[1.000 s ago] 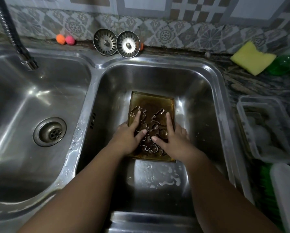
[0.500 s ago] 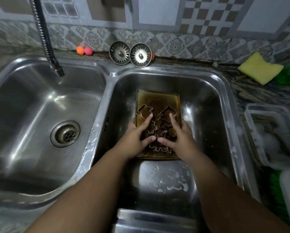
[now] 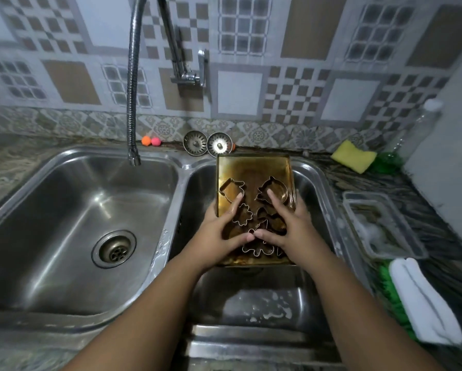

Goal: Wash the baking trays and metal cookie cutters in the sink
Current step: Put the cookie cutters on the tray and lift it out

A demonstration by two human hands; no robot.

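Brass-coloured metal shows between the fingertips (image 3: 237,197): each hand lays a straight forefinger and a thumb over the loose cookie cutters (image 3: 242,216), while the other fingers curl round the long edges of the baking tray (image 3: 254,167). The left hand (image 3: 219,231) grips the tray's left edge and the right hand (image 3: 294,231) its right edge. The tray hangs right of centre in the frame, above the right basin (image 3: 314,183), its far edge close to the back rim.

The likeliest slip is with the two cutters at the tray's far end, which no finger pins. A tilt on wet metal would probably send them sliding over the shallow rim and clattering down. Wet skin could also let the tray itself twist.

Suds (image 3: 259,309) lie on the basin floor below. The faucet hose (image 3: 131,103) ends over the left basin (image 3: 63,210), so rinsing seems to mean crossing the divider. Two strainers (image 3: 195,143) lean at the wall just behind the tray and could be knocked. A yellow sponge (image 3: 354,156), a plastic container (image 3: 385,226) and a white cloth (image 3: 425,298) sit at the right of the frame.
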